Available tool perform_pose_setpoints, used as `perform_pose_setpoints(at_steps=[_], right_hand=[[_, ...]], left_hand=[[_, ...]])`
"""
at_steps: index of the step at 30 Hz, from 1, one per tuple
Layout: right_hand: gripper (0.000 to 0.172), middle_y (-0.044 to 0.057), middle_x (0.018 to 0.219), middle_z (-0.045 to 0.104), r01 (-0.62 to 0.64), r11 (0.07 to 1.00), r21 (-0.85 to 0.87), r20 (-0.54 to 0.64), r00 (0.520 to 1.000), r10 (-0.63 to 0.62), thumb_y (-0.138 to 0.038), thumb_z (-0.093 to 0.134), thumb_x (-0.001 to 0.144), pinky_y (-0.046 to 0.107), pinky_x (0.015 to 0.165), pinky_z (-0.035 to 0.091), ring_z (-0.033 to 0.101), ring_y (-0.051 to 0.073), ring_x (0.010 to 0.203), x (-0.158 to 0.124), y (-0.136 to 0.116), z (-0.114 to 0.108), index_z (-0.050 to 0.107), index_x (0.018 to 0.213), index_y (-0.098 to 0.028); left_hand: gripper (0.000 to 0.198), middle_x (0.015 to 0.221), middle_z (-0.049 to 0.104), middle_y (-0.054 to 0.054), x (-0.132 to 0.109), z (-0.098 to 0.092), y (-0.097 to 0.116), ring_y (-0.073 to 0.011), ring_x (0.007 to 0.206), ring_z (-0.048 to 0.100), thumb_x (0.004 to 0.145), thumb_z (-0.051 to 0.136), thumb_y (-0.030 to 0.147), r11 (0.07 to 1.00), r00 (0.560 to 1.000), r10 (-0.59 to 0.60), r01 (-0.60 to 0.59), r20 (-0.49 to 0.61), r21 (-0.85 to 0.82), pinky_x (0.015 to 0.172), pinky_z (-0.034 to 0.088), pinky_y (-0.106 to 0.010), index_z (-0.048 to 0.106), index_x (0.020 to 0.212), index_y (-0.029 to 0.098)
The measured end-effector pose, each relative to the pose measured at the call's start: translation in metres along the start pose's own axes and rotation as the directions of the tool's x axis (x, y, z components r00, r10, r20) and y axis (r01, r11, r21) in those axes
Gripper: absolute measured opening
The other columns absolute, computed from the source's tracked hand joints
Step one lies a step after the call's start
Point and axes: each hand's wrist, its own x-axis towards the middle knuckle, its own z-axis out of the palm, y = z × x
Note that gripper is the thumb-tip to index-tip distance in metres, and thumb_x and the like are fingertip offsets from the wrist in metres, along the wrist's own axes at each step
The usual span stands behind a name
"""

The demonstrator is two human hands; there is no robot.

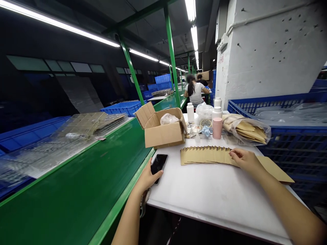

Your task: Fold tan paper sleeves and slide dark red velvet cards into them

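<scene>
White laminate table [217,197]: right hand [244,160] half-curled, resting on fanned kraft envelopes [206,155]; left hand [147,177] gripping glossy black smartphone [158,166].

overhead fluorescent tubes [63,25] light the scene brightly, the right hand [245,161] casts faint shadow, wide-angle edges bend.

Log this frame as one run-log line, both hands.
left hand: holding black smartphone | right hand: on fanned kraft paper sheets | nearby: open cardboard box
</scene>
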Motion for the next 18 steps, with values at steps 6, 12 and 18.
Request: perform_pose_setpoints(at_steps=[6, 12, 18], right_hand=[[0.025, 0.002, 0.072, 0.069, -0.005, 1.0, 0.014, 0.016, 1.0, 0.005, -0.039, 0.046, 0.079, 0.026, 0.06, 0.043, 0.065, 0.02, 0.069, 0.0, -0.003, -0.002, 0.063, 0.076, -0.021], [0.026, 0.002, 0.07, 0.068, 0.017, 1.0, -0.017, 0.012, 1.0, -0.016, -0.039, 0.046, 0.079, 0.026, 0.059, 0.041, 0.062, 0.019, 0.066, 0.001, -0.002, -0.001, 0.064, 0.075, -0.02], [0.025, 0.002, 0.067, 0.066, 0.018, 0.999, -0.031, 0.04, 0.999, -0.016, -0.038, 0.045, 0.08, 0.026, 0.059, 0.04, 0.061, 0.019, 0.065, 0.0, -0.002, -0.003, 0.062, 0.074, -0.02]], left_hand=[[0.092, 0.142, 0.033, -0.016, -0.003, 0.001, 0.013, -0.0345, 0.128, 0.032, 0.071, 0.058, 0.047, 0.966, 0.999, 0.013, -0.022, 0.039, 0.258, 0.102, 0.029, -0.042, 0.014, 0.144, 0.011], [0.093, 0.126, 0.047, -0.021, 0.032, -0.006, 0.051, -0.0379, 0.119, 0.041, 0.069, 0.056, 0.046, 0.792, 0.979, -0.149, 0.033, 0.14, 0.61, 0.091, 0.037, -0.041, 0.011, 0.144, 0.012], [0.092, 0.133, 0.04, -0.024, 0.076, -0.011, 0.071, -0.0403, 0.105, 0.052, 0.058, 0.069, 0.043, 0.762, 0.911, -0.28, 0.019, 0.302, 0.647, 0.076, 0.044, -0.039, 0.032, 0.139, 0.021]])
